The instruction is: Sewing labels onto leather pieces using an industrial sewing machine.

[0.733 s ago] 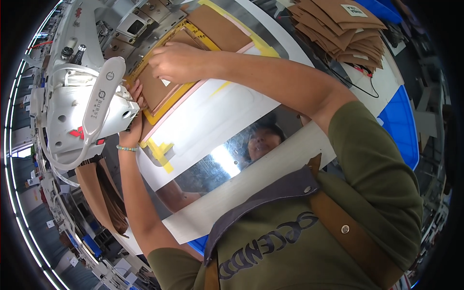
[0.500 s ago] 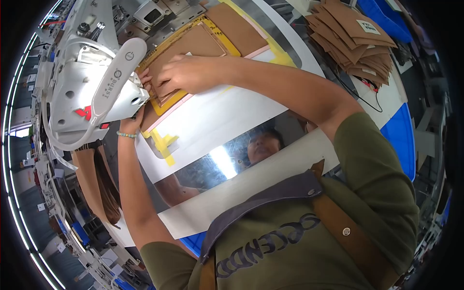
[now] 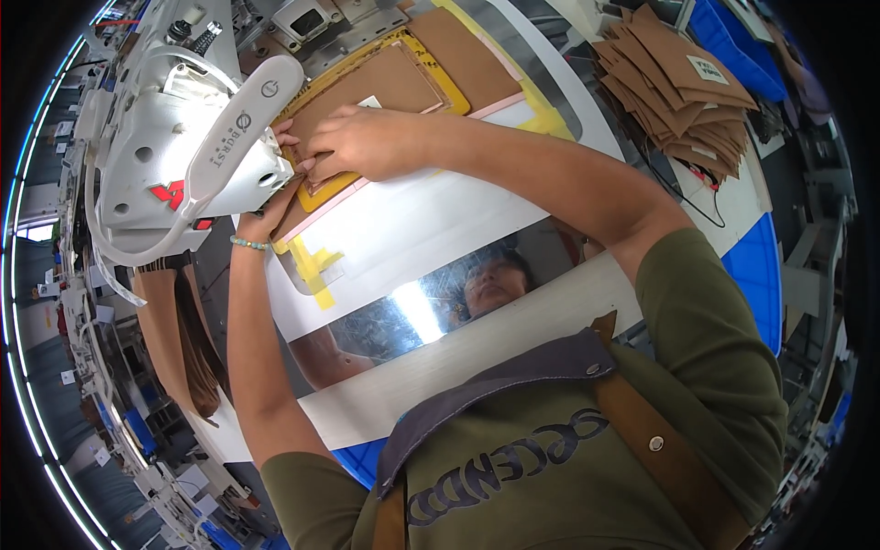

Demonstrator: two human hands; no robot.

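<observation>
A brown, leather-like panel (image 3: 385,81) lies inside a yellow-edged rectangular frame (image 3: 446,84) on the worktable. My right hand (image 3: 371,144) reaches across from the right and rests on the near left part of the panel, its bent fingers spread over the surface. A small white tag (image 3: 369,102) shows just beyond its knuckles. My left hand (image 3: 270,216), with a beaded bracelet at the wrist, is at the frame's left end. The white sewing machine head (image 3: 151,174) hides part of it; the fingers that show are extended, close to my right fingertips.
A white lamp (image 3: 240,124) hangs over the machine head. Brown pieces (image 3: 674,78) are piled at the far right, beside blue bins (image 3: 753,275). More brown pieces (image 3: 170,339) hang at the left table edge. A reflective metal plate (image 3: 376,332) lies in front of the white sheet (image 3: 412,206).
The whole view has shifted slightly, putting the machine and frame further right in the picture. My fingertips are slightly closer together; both hands stay at the frame's left part.
</observation>
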